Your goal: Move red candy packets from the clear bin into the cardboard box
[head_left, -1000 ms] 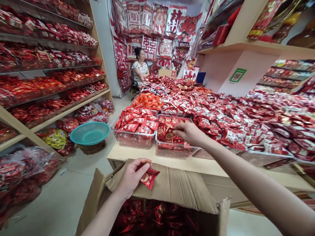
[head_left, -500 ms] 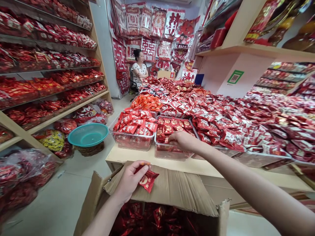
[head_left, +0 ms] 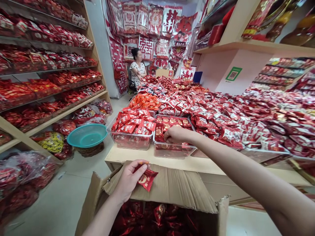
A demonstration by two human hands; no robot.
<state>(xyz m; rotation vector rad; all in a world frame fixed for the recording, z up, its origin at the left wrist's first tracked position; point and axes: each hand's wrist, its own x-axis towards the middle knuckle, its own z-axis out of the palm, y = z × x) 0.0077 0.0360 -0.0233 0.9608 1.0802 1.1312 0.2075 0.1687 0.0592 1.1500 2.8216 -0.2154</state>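
Left hand (head_left: 129, 178) pinched on 1 red packet (head_left: 145, 178) above cardboard box (head_left: 177, 190) at 6 o'clock. Right hand (head_left: 176, 134) curled into clear tray (head_left: 172, 151) at 12; grip unclear. Overfilled tray could spill packets off table edge (head_left: 197, 164).

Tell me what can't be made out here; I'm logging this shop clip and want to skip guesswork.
Head view only:
- Right hand: its fingertips dip among packets in the clear tray, so any grip is hidden.
- Cardboard box: its flap covers most of the contents; the bottom edge cuts off the rest.
- Red packet in the left hand: print too small to read.
- Seated person: face blurred.
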